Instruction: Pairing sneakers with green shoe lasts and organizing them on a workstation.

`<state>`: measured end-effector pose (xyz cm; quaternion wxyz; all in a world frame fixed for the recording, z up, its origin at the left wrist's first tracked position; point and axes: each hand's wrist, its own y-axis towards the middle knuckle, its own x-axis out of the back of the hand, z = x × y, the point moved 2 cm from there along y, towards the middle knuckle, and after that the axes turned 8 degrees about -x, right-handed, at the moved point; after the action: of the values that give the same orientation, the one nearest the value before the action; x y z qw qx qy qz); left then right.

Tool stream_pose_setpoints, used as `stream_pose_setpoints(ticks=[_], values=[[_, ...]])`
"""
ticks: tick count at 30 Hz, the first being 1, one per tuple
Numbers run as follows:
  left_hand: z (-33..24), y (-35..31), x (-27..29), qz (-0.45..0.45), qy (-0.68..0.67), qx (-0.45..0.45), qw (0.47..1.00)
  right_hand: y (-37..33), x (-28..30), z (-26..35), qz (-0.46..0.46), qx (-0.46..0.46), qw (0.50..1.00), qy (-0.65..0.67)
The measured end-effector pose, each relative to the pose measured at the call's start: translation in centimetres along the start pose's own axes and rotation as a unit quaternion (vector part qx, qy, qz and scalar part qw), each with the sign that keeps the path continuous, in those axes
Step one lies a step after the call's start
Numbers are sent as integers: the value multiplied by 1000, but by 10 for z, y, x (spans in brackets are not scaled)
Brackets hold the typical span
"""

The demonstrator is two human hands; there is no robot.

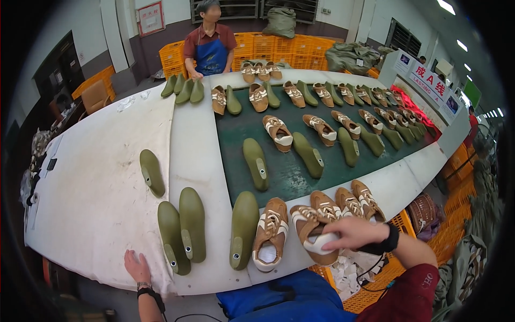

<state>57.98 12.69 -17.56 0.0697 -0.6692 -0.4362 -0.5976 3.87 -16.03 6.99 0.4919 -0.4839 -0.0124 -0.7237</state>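
Note:
My right hand (355, 233) grips a brown-and-white sneaker (307, 221) by its white heel, at the near edge of the table. The thumb and fingers close over the collar. Left of it stands another brown sneaker (272, 228) with white laces, beside a green shoe last (244, 231). My left hand (137, 266) lies on the cloth-covered tabletop with its fingers stretched out, holding nothing. Nearest to that hand are two green lasts (173, 236) (192, 224) side by side. Farther off, a single last (152, 173) rests on the cloth.
A dark green conveyor belt (289, 185) carries rows of sneakers and lasts. More sneakers (365, 199) line the near edge at right. Orange crates (397, 268) stand below, one holding white paper. Across the table is a person in a blue apron (212, 56), one hand by several lasts.

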Motion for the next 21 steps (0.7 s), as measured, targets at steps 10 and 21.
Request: stream_pose_setpoints(ticks=[10, 21], values=[[2, 4, -3, -6, 9, -1, 1000, 126, 136, 71, -79, 60, 989, 107], [-9, -1, 5, 3, 6, 31, 999, 387, 78, 26, -105, -82, 991, 6]])
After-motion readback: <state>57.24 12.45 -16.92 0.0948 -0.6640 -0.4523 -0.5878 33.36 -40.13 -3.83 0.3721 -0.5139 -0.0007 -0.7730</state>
